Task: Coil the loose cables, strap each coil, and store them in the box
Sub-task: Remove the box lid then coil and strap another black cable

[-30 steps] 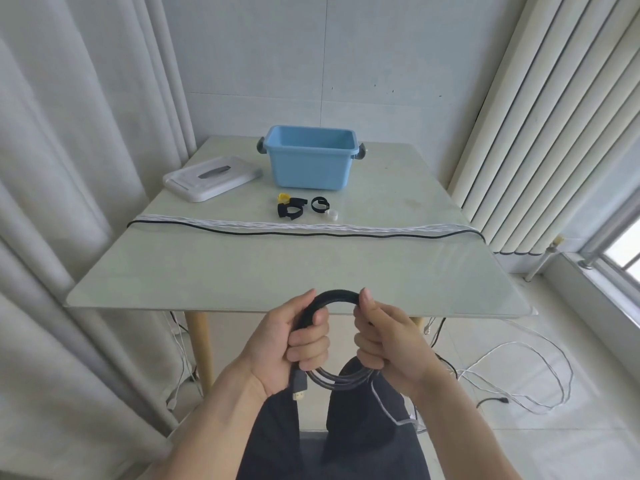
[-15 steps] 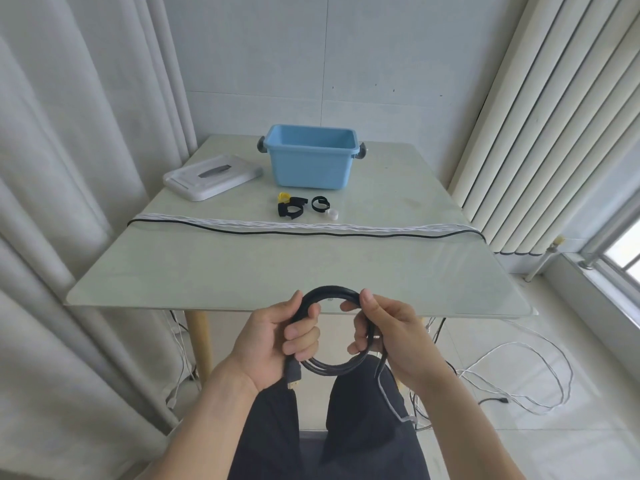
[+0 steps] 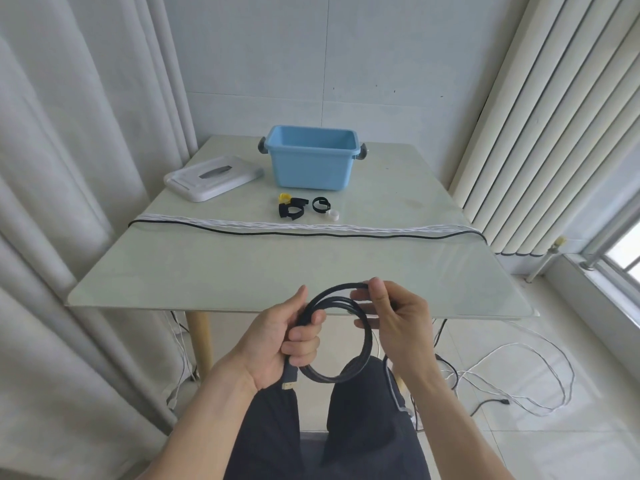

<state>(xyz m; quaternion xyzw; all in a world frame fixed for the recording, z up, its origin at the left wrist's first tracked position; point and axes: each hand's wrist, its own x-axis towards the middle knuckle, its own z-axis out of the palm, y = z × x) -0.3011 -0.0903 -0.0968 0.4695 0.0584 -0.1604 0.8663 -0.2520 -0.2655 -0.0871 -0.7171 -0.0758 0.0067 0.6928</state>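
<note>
1. The black round cable coil [image 3: 337, 336] hangs between both hands, in front of the surface's [image 3: 242, 271] near edge.
2. The left hand [image 3: 277, 341] grips the coil's left side, fingers curled round it.
3. The right hand [image 3: 398, 323] pinches the coil's top.
4. The open blue plastic box [image 3: 311, 164] stands well beyond.

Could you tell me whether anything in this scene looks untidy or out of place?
Yes: white cables lie in loose tangled loops on the floor right of the table, and more cables hang off both table edges.
</note>
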